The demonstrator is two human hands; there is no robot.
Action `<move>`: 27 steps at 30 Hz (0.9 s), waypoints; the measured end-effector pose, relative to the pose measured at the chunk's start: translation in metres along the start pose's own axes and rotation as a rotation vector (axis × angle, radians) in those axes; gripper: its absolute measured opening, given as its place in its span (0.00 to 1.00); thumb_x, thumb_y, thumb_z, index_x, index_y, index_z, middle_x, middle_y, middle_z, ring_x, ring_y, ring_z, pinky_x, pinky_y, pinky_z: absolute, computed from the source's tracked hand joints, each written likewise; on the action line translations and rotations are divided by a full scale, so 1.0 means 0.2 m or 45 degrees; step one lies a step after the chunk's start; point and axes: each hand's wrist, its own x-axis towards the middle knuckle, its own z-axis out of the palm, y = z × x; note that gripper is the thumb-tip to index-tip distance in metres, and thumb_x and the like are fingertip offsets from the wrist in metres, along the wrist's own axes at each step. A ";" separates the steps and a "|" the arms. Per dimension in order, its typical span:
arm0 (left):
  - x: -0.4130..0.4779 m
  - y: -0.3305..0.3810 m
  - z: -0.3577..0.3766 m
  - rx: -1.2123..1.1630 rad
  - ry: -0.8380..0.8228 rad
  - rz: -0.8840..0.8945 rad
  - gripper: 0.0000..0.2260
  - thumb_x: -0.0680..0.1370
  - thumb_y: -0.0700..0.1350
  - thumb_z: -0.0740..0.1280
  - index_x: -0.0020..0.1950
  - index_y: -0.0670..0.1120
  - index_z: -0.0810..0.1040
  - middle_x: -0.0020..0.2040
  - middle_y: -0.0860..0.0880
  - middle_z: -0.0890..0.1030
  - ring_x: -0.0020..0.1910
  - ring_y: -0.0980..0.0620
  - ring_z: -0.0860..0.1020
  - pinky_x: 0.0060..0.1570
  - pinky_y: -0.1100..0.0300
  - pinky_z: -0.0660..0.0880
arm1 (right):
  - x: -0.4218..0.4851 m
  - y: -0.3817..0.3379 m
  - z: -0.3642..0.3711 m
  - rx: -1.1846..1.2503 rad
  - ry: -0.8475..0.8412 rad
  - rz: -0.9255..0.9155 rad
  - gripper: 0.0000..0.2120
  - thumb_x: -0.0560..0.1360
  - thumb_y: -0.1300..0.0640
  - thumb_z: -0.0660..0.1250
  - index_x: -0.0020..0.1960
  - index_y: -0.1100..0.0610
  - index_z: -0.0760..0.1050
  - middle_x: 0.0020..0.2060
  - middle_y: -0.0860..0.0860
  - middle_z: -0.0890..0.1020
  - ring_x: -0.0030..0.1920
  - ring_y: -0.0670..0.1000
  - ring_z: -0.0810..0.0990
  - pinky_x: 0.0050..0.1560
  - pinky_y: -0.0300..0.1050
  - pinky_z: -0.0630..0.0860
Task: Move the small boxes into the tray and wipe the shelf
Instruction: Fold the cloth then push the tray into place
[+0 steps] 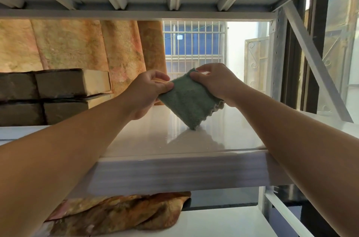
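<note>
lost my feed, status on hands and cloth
Left hand and right hand both pinch green cloth. Its lower corner touches shelf. Brown boxes stacked left, apart from cloth.

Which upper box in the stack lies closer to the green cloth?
The upper right box; its pale end faces the green cloth, while its neighbour sits further left.

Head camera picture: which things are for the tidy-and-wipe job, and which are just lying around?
For the job: green cloth, pinched by left hand and right hand; white shelf; stacked brown boxes.

Just lying about: crumpled orange fabric on the lower shelf; orange curtain; barred window.
</note>
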 end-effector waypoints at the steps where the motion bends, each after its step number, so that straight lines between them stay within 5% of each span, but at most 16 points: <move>1: 0.00 0.00 -0.01 -0.086 -0.046 -0.050 0.05 0.75 0.37 0.67 0.49 0.43 0.74 0.48 0.44 0.76 0.47 0.50 0.76 0.42 0.61 0.78 | -0.01 -0.01 -0.01 0.112 -0.011 0.038 0.13 0.77 0.49 0.64 0.55 0.55 0.78 0.46 0.53 0.81 0.42 0.51 0.80 0.42 0.44 0.79; 6: -0.02 0.01 0.01 -0.118 -0.329 -0.255 0.04 0.73 0.40 0.68 0.46 0.40 0.79 0.43 0.47 0.78 0.42 0.54 0.75 0.42 0.65 0.75 | -0.02 -0.03 -0.05 0.555 -0.002 0.100 0.08 0.77 0.51 0.64 0.53 0.54 0.76 0.43 0.50 0.79 0.41 0.48 0.80 0.36 0.39 0.79; 11: -0.04 0.03 -0.01 -0.132 -0.431 -0.277 0.15 0.66 0.45 0.70 0.50 0.42 0.77 0.49 0.46 0.81 0.52 0.49 0.79 0.56 0.54 0.77 | -0.04 -0.06 -0.06 0.594 -0.073 0.041 0.11 0.74 0.50 0.69 0.55 0.52 0.76 0.43 0.50 0.81 0.40 0.49 0.82 0.38 0.43 0.81; 14: -0.05 0.02 0.00 -0.120 -0.500 -0.308 0.17 0.67 0.42 0.69 0.56 0.43 0.76 0.51 0.45 0.81 0.49 0.48 0.82 0.49 0.54 0.81 | -0.03 -0.06 -0.05 0.451 -0.095 -0.014 0.11 0.72 0.49 0.71 0.52 0.52 0.78 0.44 0.49 0.82 0.41 0.48 0.82 0.42 0.43 0.81; 20: -0.02 -0.01 -0.02 -0.178 -0.266 -0.301 0.05 0.79 0.36 0.61 0.49 0.40 0.76 0.46 0.43 0.80 0.45 0.49 0.81 0.44 0.59 0.81 | -0.02 -0.05 -0.04 0.219 -0.501 -0.080 0.25 0.72 0.58 0.70 0.68 0.57 0.72 0.60 0.49 0.78 0.51 0.43 0.77 0.49 0.31 0.73; 23: 0.00 -0.01 -0.02 -0.192 -0.173 -0.253 0.10 0.80 0.37 0.58 0.55 0.39 0.78 0.53 0.41 0.81 0.51 0.46 0.81 0.47 0.58 0.82 | -0.04 -0.04 -0.01 -0.119 -0.619 -0.125 0.25 0.70 0.62 0.72 0.64 0.51 0.71 0.58 0.52 0.78 0.54 0.48 0.78 0.53 0.40 0.75; 27: 0.02 -0.01 -0.03 -0.259 -0.034 -0.265 0.11 0.80 0.37 0.58 0.56 0.39 0.77 0.56 0.40 0.80 0.52 0.45 0.81 0.45 0.59 0.82 | -0.04 -0.03 0.01 -0.132 -0.502 -0.184 0.22 0.71 0.64 0.69 0.58 0.47 0.66 0.51 0.52 0.77 0.49 0.56 0.80 0.51 0.52 0.79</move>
